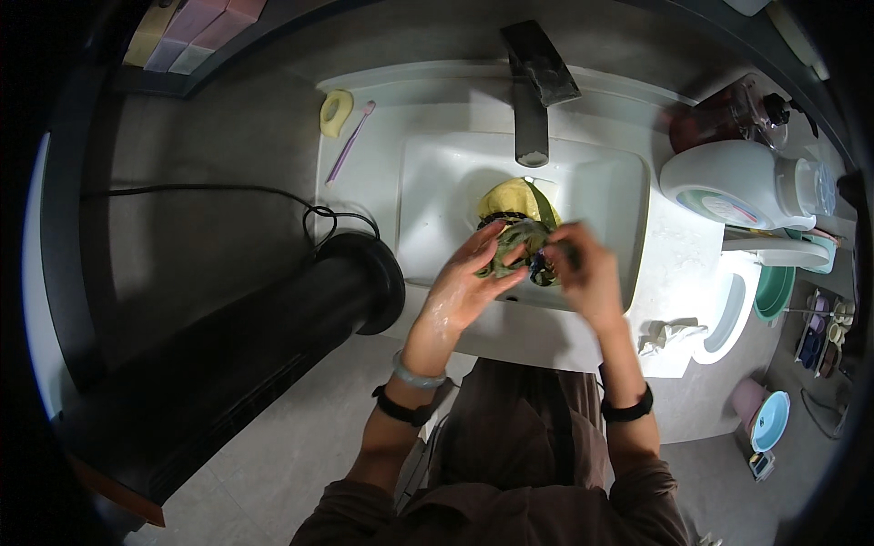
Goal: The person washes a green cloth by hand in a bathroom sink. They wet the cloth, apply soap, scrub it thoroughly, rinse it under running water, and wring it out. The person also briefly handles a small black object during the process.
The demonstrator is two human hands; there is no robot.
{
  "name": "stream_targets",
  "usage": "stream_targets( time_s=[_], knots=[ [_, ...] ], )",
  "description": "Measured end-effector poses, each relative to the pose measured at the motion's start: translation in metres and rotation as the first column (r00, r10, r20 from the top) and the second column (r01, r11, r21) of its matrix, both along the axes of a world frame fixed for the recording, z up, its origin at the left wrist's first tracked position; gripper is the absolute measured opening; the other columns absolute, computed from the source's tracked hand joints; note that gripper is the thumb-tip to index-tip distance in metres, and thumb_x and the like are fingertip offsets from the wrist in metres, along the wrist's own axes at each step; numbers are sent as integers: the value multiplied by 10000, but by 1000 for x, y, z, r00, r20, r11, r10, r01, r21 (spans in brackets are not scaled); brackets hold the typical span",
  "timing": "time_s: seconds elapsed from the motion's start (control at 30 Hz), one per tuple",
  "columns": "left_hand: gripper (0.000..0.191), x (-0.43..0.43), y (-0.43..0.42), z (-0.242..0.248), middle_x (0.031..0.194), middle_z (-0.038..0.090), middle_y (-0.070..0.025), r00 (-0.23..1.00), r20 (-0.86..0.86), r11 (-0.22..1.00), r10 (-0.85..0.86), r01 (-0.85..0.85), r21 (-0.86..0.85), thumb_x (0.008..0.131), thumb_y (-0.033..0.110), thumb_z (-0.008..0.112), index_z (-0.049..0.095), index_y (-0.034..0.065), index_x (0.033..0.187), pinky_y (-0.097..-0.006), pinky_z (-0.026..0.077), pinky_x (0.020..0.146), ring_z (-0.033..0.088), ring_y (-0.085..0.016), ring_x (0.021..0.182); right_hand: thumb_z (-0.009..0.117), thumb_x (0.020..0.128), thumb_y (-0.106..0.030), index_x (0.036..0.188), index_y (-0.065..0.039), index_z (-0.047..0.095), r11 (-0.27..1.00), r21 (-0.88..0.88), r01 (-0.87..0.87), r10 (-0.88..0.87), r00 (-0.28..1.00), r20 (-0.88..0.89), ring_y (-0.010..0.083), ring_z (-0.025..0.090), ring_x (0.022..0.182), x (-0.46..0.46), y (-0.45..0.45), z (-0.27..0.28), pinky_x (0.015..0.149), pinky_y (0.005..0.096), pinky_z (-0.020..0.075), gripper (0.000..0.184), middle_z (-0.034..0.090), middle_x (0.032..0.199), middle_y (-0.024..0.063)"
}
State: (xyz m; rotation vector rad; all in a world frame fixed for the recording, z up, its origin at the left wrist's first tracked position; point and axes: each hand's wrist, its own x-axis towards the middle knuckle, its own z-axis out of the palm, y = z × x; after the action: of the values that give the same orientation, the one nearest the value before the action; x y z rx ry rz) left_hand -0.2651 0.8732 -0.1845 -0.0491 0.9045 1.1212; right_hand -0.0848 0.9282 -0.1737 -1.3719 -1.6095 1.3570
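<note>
A wet fabric item, yellow with a green strap and dark trim, lies bunched in the white washbasin; its exact kind cannot be told. Over its near side is my left hand, wet, with fingers apart and touching the green part. My right hand is blurred, its fingers closed on a dark green portion at the right side. Both hands partly cover the cloth. Beyond them, a dark faucet reaches over the basin.
At the counter's left are a yellow soap bar, a purple toothbrush and a black cylindrical appliance with a cord. A white detergent jug and a pump bottle stand right. Beyond is a toilet.
</note>
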Motion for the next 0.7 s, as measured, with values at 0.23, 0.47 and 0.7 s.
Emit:
stream_targets(
  time_s=[0.23,0.47,0.7],
  knots=[
    [197,51,0,-62,885,567,25,953,171,954,251,-213,-211,1002,249,484,557,111,1121,-274,478,665,536,-99,783,690,768,-196,572,-97,576,861,492,-130,-60,934,352,311,512,452,-47,-17,-16,427,392,387,248,510,525,94],
    [270,53,-6,-64,904,530,9,822,556,909,122,-317,269,991,353,480,543,111,1092,-292,469,769,527,-122,848,690,719,-261,578,-103,592,704,673,-228,-56,927,372,277,579,525,-54,-26,-18,453,396,411,234,564,599,105],
    [250,55,16,-43,855,611,13,700,714,947,10,-236,217,995,301,475,623,99,985,-283,499,663,609,-133,777,629,776,-160,565,-43,569,759,651,-33,-113,977,182,314,531,464,-50,-34,-18,439,376,390,249,515,551,136]
  ],
)
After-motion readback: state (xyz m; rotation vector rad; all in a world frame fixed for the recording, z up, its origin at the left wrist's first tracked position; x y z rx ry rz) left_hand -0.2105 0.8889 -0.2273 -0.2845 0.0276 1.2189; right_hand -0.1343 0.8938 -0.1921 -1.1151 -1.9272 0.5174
